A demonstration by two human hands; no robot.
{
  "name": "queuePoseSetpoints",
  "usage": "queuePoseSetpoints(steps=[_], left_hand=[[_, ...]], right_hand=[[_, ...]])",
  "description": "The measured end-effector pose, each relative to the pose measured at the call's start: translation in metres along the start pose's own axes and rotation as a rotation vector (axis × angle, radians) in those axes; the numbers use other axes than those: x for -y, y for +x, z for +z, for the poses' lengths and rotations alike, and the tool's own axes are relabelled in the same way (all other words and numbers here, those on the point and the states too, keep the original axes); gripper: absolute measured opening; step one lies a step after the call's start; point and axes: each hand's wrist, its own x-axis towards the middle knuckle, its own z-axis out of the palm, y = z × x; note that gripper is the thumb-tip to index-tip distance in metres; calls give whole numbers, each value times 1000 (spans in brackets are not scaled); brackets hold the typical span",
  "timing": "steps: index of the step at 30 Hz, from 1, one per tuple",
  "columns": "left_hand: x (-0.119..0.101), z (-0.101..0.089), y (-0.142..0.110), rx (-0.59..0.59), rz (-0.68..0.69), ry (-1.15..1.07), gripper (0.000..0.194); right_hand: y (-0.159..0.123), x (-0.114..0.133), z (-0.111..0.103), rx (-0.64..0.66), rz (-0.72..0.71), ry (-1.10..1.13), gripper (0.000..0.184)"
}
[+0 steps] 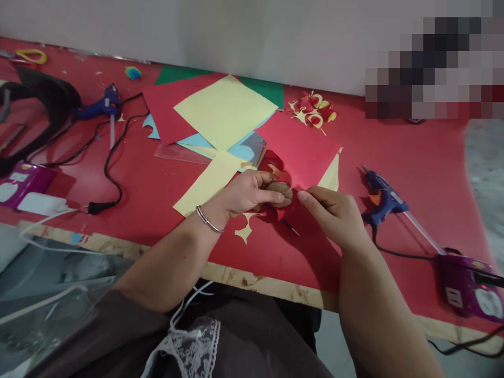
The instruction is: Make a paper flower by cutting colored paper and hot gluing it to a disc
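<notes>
My left hand (246,191) is closed on a small round tan disc (284,192), thumb on top and fingers beneath. My right hand (334,212) is in a pinch just right of the disc, thumb against finger. A bit of red shows at that pinch, too small to name. Red paper pieces (280,214) lie around and under the disc. A thin pen-like stick (291,228) pokes out below the hands. Beside my left hand lie a pale yellow paper strip (208,181) and a cut yellow scrap (244,230).
Behind the hands are stacked sheets, a yellow square (226,113) on top, and a pile of scraps (313,111). Blue glue guns lie at right (384,195) and left (103,104), with cords. Purple power strips (470,286) sit near the table's edge.
</notes>
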Motion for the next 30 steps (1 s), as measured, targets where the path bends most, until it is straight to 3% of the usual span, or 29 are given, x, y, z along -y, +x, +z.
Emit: queuePoseSetpoints(steps=[30], left_hand=[[-8, -1, -6, 92, -45, 110, 16]], right_hand=[[0, 7, 0, 64, -45, -3, 65]])
